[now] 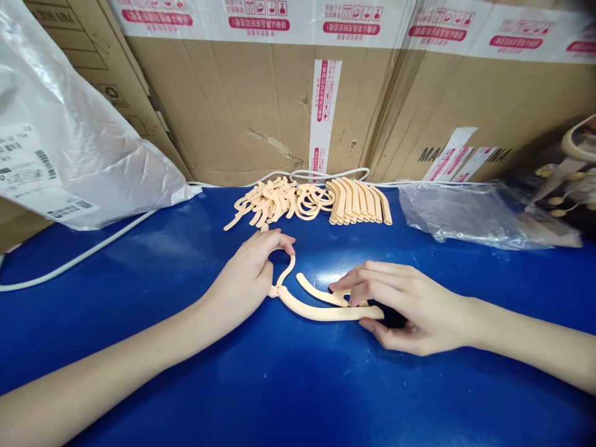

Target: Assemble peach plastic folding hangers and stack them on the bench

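My left hand (pixel 249 267) is closed in a pinch around the hook end of a beige plastic hanger. An S-shaped hook piece (pixel 287 271) sticks out past the fingertips. From the joint below it, a long curved hanger arm (pixel 321 311) runs to the right along the blue table. My right hand (pixel 410 304) grips the far end of this arm, thumb below and fingers above. A second curved beige piece (pixel 319 292) lies just above the arm, partly hidden under the right fingers.
Behind the hands lie a heap of hook pieces (pixel 267 202), several ring-shaped pieces (pixel 311 202) and a row of curved arms (pixel 358 202). A clear plastic bag (pixel 465 211) is at the right. A white cable (pixel 93 261), a wrapped parcel (pixel 79 136) and cardboard boxes (pixel 242 105) border the blue table (pixel 279 391).
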Demonstrator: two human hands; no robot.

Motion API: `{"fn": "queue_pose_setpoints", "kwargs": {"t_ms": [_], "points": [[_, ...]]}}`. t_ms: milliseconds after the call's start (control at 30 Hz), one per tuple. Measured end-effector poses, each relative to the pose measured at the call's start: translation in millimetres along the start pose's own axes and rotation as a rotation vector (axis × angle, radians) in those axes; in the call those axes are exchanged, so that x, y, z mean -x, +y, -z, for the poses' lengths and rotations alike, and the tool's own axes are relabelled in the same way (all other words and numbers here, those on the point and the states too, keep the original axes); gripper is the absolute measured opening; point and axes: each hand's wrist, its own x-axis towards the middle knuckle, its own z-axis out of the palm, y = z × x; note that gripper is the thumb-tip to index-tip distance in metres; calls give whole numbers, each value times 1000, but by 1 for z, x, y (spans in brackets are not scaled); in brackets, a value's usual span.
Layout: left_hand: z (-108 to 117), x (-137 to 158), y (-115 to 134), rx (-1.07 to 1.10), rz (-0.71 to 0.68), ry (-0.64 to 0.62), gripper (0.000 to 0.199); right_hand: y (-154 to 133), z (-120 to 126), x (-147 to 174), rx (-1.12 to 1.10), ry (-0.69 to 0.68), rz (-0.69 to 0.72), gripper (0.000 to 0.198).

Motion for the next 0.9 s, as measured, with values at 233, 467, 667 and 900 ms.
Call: {"fn": "queue_pose_setpoints", "kwargs": {"t_ms": [233, 467, 667, 900], "points": [[1, -2, 6, 97, 44, -31, 22, 2, 0, 1, 27, 13, -27, 32], [1, 1, 6, 161, -23, -88, 29, 6, -1, 1, 130, 54, -107, 35], [0, 4, 5, 63, -266, -171, 39, 6, 1, 2, 181, 14, -150, 32], [1, 6, 7, -36, -345, -222, 45, 6, 1, 1, 211, 32, -153, 29]]}}
